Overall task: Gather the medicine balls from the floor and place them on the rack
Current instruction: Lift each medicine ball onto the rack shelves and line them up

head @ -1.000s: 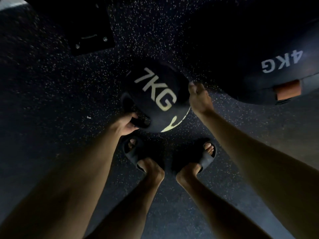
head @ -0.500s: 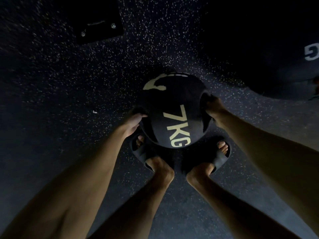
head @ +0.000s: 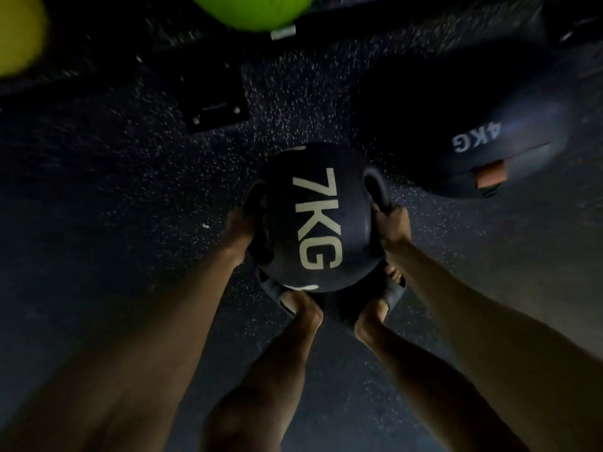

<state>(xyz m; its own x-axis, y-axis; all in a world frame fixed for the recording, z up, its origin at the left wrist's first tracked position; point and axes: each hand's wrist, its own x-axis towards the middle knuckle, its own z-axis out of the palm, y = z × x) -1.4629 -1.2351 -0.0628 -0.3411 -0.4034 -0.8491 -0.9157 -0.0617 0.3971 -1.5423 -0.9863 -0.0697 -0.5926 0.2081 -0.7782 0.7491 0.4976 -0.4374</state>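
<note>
Left hand [head: 239,230]: fingers curled round the left handle [head: 257,207] of the 7KG ball [head: 318,220], tips hidden inside the grip slot. Right hand [head: 393,228]: fingers clenched round the right handle [head: 375,190], thumb side up. Both hands grasp, one on each side of the ball, wrists and bare forearms running back toward the camera.

7KG ball: dark, round, pale "7KG" lettering on top, reading sideways. It sits between the two hands and hides the toes of both sandals, so it is in front of and above the feet. Can't see any contact with the floor [head: 114,207].

Just behind the 7KG ball, toward the camera: left sandal [head: 272,288] and right sandal [head: 391,291], dark, close together, bare legs above them.

Right of and beyond the 7KG ball: a bigger dark 4KG ball [head: 483,141] with an orange tag, on the floor, apart from the 7KG ball.

Beyond and left of the 7KG ball: a black plate [head: 215,99] with bolts, flat on the floor.

Far beyond the 7KG ball, top edge: a green ball [head: 251,9]; far left of that, a yellow ball [head: 16,34]. Both are blurred and cut off, and what they rest on can't be told.

Floor is dark rubber with pale speckles.
</note>
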